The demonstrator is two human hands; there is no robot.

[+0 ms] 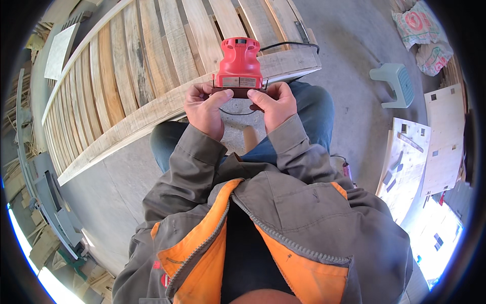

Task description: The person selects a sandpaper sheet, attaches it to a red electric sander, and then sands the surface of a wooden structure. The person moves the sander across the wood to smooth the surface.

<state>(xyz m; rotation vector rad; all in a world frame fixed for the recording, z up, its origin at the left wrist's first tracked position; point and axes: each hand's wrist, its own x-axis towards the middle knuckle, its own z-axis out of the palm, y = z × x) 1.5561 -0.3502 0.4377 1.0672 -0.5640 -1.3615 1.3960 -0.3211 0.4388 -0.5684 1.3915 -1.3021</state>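
A red electric sheet sander (239,61) rests at the near edge of a large slatted wooden panel (144,53), its label side toward me. Along the sander's near end runs a strip of dark brown sandpaper (240,94). My left hand (206,110) is closed on the strip's left end, its thumb pressed on top. At the other end my right hand (277,107) pinches the strip between thumb and fingers. Thin metal levers stick up at both sides of the sander. What lies under the sander is hidden.
A black cord (288,43) curves off the sander across the panel. To the right stand a pale green plastic stool (397,86), white printed sacks (417,25) and pale boards with square holes (444,137). Wood scraps (48,248) and a metal machine (43,187) line the left.
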